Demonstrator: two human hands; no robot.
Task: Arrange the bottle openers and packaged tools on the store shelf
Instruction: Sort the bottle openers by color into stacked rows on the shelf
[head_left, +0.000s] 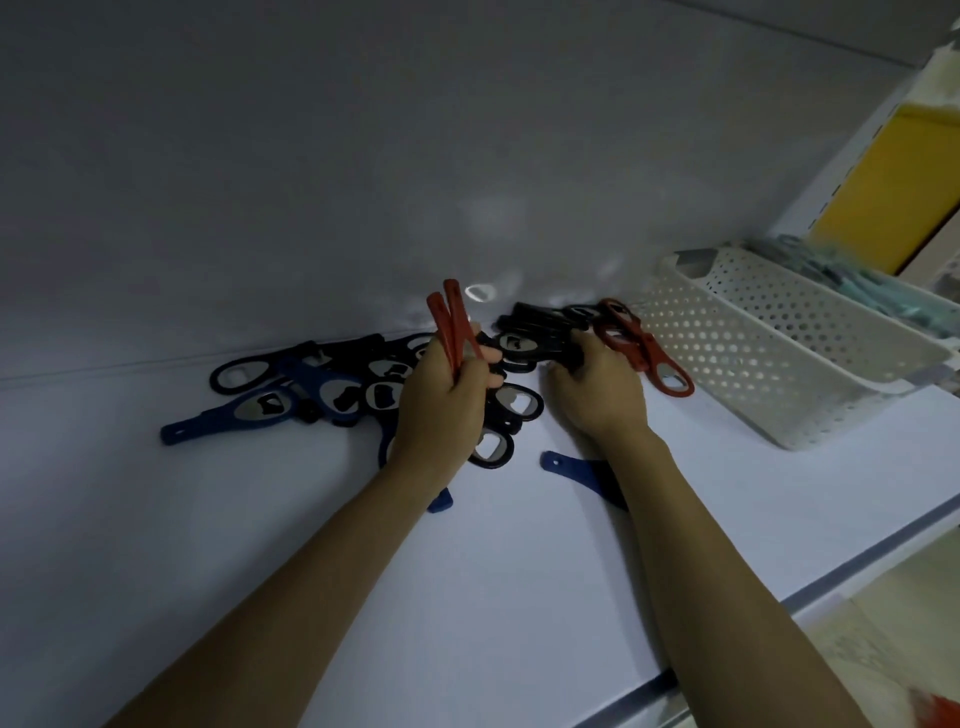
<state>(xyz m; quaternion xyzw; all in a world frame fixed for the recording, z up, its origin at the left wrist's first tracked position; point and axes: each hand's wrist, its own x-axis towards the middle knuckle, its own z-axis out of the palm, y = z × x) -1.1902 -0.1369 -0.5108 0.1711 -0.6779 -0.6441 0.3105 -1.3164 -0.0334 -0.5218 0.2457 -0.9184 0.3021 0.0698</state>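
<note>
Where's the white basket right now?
Head view, right side of the shelf: the white basket sits just right of the red bottle openers by the right hand.

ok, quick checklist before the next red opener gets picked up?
1. Left hand gripping held red openers, handles up: ok.
2. Right hand rests on black openers; its grip: cannot tell.
3. Loose red openers beside it, on top of the pile, reachable: ok.
4. Colours sorted: not ok; blue openers lie mixed with black ones.
5. Space in white basket: cannot tell.
</note>
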